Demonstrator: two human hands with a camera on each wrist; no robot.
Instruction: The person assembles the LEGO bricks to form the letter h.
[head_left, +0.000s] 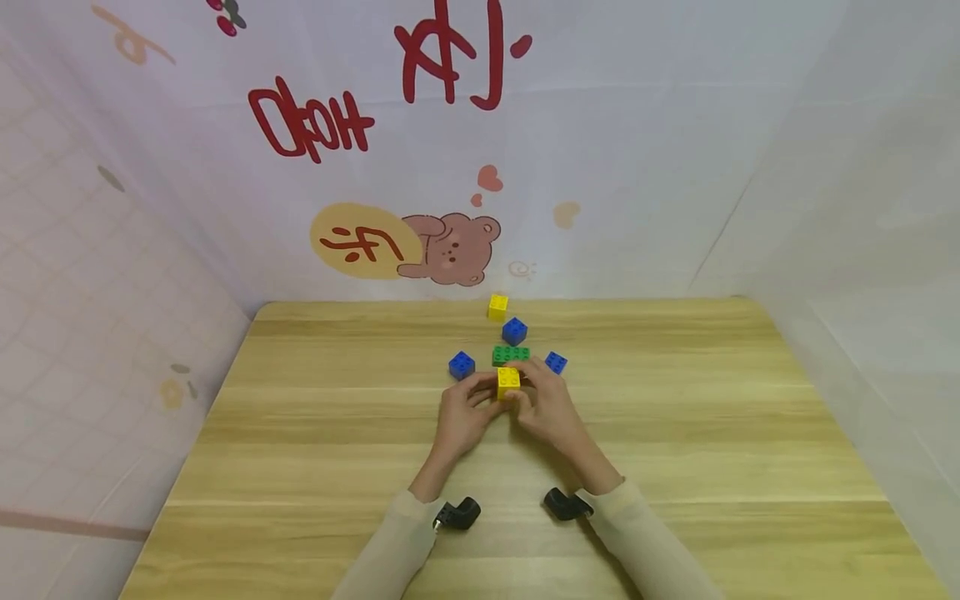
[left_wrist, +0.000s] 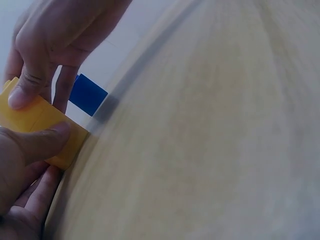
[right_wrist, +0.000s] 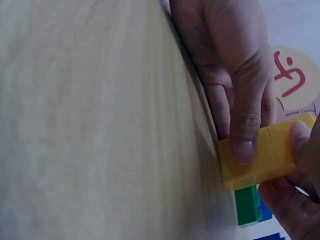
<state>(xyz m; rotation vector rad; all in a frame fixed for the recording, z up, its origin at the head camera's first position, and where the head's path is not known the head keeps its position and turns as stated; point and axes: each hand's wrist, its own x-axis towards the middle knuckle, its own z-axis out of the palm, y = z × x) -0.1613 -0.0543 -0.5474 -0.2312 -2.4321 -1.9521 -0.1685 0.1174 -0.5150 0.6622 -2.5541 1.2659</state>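
Two yellow building bricks (head_left: 508, 380) are stacked upright, one on the other, with a seam between them in both wrist views. My left hand (head_left: 462, 418) pinches the lower brick near the tabletop, its thumb flat against the near face. From the other side, my right hand (head_left: 551, 407) grips the upper brick between thumb and fingers. Just behind the stack lies a green brick (head_left: 512, 356), partly covered by the right fingers in the head view. One blue brick (head_left: 462, 365) sits left of the hands, and another blue brick (head_left: 556, 362) right of them.
Farther back on the wooden table (head_left: 337, 467) stand a third blue brick (head_left: 514, 332) and a single yellow brick (head_left: 498, 307), near the rear edge. White printed cloth (head_left: 637, 167) rises behind and along both sides. A black device (head_left: 459, 513) sticks out from the left sleeve.
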